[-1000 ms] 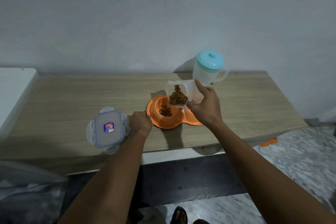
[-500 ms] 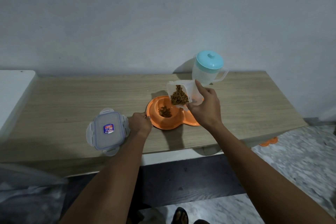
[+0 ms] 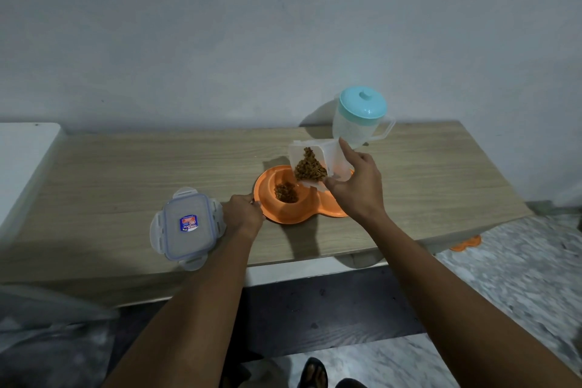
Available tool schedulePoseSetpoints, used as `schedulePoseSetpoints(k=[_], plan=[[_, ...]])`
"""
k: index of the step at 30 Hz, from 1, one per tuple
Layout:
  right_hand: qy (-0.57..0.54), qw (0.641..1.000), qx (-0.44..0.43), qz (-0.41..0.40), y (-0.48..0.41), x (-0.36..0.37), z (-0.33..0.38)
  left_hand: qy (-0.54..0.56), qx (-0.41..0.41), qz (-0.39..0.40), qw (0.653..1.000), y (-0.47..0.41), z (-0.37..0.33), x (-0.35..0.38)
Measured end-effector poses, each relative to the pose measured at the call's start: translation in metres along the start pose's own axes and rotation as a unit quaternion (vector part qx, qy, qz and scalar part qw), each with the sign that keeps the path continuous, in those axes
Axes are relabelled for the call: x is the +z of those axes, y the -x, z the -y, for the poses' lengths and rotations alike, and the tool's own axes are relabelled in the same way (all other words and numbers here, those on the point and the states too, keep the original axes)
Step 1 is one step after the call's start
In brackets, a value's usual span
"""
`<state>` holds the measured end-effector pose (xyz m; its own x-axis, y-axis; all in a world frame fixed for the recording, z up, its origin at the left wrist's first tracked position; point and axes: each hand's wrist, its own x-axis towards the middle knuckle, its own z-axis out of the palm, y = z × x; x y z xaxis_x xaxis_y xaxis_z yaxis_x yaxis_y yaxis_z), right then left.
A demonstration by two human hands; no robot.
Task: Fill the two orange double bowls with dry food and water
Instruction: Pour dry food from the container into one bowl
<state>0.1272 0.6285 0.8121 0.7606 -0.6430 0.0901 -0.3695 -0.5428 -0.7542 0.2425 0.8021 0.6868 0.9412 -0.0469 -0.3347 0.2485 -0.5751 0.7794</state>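
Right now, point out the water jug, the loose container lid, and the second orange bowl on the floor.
water jug [image 3: 356,127], head view, on its clear body below the teal lid.
loose container lid [image 3: 186,225], head view, on its flat middle by the label.
second orange bowl [image 3: 467,243], head view, on the visible edge past the table.

dim, bluish | soft shadows on wall | edges bowed, corners blurred

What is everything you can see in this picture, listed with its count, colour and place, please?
Double bowl: one on the table, orange; a second orange piece on the floor, right.
Kibble: brown, in the bowl's left well.
Container: one, clear, tilted over the bowl, holding kibble.
Lid: one, clear, table left.
Jug: one, clear with teal lid, table rear.
Table: one, wooden.
Left hand: at the bowl's rim.
Right hand: holding the container.
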Motion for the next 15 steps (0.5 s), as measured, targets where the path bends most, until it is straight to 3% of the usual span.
schedulePoseSetpoints(k=[5,10,15], plan=[[-0.183,0.974,0.133,-0.006,-0.004,0.002,-0.005,-0.004,0.004,0.010,1.000,0.002,-0.002,-0.002],[-0.449,0.852,0.271,-0.012,-0.004,0.014,0.003,-0.054,0.032,0.034,0.997,0.006,-0.013,-0.018],[-0.547,0.774,0.319,0.020,-0.003,0.056,0.030,-0.148,0.102,0.019,0.984,-0.008,-0.022,-0.049]])
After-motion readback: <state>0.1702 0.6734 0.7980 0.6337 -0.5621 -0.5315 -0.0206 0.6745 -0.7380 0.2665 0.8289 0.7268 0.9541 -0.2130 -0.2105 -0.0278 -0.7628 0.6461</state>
